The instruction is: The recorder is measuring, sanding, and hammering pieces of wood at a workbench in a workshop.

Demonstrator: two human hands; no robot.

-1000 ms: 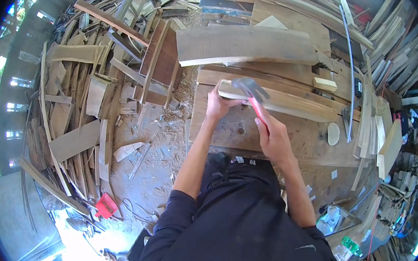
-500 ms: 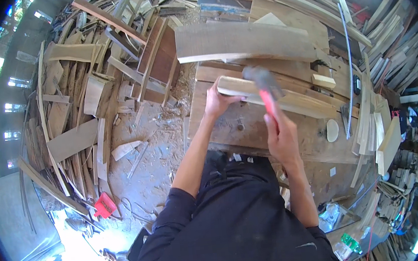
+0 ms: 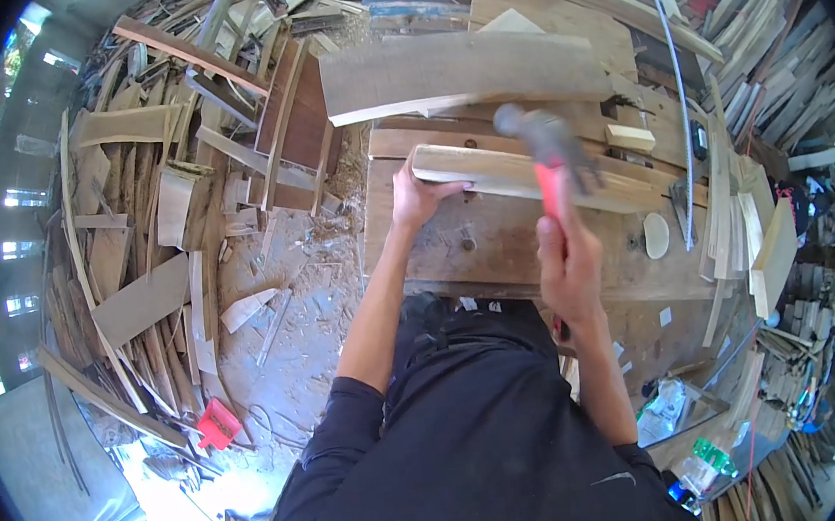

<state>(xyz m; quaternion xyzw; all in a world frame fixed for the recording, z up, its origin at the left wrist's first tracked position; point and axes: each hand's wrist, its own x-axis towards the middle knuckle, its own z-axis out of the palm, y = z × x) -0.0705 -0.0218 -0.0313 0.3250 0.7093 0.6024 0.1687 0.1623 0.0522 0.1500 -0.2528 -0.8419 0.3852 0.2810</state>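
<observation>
My left hand (image 3: 416, 195) is closed around the left end of a long pale wooden board (image 3: 489, 169) on the workbench (image 3: 437, 259). Its thumb lies along the board's near side. In my right hand (image 3: 570, 261) is a claw hammer (image 3: 550, 152) with a red handle and a dark metal head. The hammer head is slightly smeared by motion and overlaps the middle of the board; whether it touches the wood I cannot tell. Beyond them lies a wide, slightly curved plank (image 3: 459, 68).
A small wood block (image 3: 630, 138) and a pale round disc (image 3: 656, 235) rest on the bench's right side. Stacked offcuts (image 3: 145, 297) fill the left, by a red dustpan (image 3: 218, 423). Long strips of timber (image 3: 770, 56) lie at the far right. Shavings litter the floor (image 3: 304, 281).
The hammer and my right hand have shifted slightly right relative to the board, still blurred by motion. My left hand keeps its hold on the board's end. The whole view has shifted slightly.
</observation>
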